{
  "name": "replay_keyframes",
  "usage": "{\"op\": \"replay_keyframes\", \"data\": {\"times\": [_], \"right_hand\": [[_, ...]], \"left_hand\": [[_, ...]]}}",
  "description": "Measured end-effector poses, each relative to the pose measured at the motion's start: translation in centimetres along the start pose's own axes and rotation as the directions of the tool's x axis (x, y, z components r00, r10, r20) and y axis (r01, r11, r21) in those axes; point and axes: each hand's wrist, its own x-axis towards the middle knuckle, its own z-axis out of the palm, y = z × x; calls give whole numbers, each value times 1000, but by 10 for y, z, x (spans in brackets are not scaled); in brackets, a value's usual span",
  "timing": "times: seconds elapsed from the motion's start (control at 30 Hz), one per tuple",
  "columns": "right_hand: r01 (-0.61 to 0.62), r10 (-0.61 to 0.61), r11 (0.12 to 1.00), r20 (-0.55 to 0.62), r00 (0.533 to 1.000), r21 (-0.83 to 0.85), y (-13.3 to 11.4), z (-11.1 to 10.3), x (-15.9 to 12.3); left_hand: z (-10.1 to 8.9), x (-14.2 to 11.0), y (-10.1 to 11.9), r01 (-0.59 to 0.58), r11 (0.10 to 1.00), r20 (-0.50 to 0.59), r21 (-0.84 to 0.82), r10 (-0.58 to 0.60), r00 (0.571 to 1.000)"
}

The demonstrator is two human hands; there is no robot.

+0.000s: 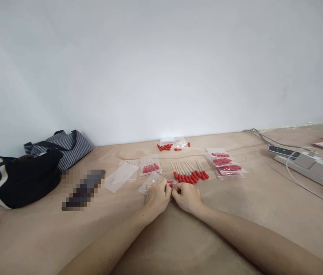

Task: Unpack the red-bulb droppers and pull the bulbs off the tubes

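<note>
My left hand (158,195) is closed on a clear zip bag (151,181) that lies on the table. Red rubber bulbs show inside that bag, between the two hands. My right hand (189,196) is closed at the bag's near right edge, its fingers curled and almost touching the left. Just beyond it lies a row of droppers (190,177) with clear stems and red bulbs. A filled bag of droppers (150,167) lies behind my left hand. Flat clear bags (125,172) lie to the left, and a stack of filled bags (224,164) to the right.
Loose red bulbs (165,147) lie near the wall beside a clear bag (172,142). A power strip (310,168) with cables is at the right. At the left are a black bag (32,179), a striped bag (64,147) and a blurred dark object (83,191).
</note>
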Motion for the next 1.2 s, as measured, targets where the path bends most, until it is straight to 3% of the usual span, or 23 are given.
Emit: {"op": "replay_keyframes", "data": {"times": [0.2, 0.37, 0.53, 0.73, 1.03, 1.1, 1.2], "right_hand": [[-14, 16, 998, -36, 999, 60, 11, -8, 1], [150, -147, 988, -91, 985, 33, 22, -11, 1], [250, -249, 968, -33, 968, 14, 23, -9, 4], [343, -343, 938, -8, 939, 49, 26, -7, 9], [592, -607, 774, -2, 795, 224, 30, 2, 13], [588, -593, 799, 7, 805, 125, 27, 0, 10], [504, -506, 859, 0, 863, -94, 22, -4, 7]], "left_hand": [[-13, 2, -20, -228, 972, -110, -58, 221, 969], [-21, -2, -60, -382, 915, -69, -133, 376, 924], [-18, -12, -81, -335, 927, 59, -169, 349, 935], [-15, -15, -77, -237, 949, 38, -209, 250, 967], [-12, -19, -71, -176, 966, -19, -191, 176, 984], [-11, -19, -71, -185, 965, -38, -185, 181, 983], [-11, -19, -72, -200, 962, -59, -183, 192, 980]]}}
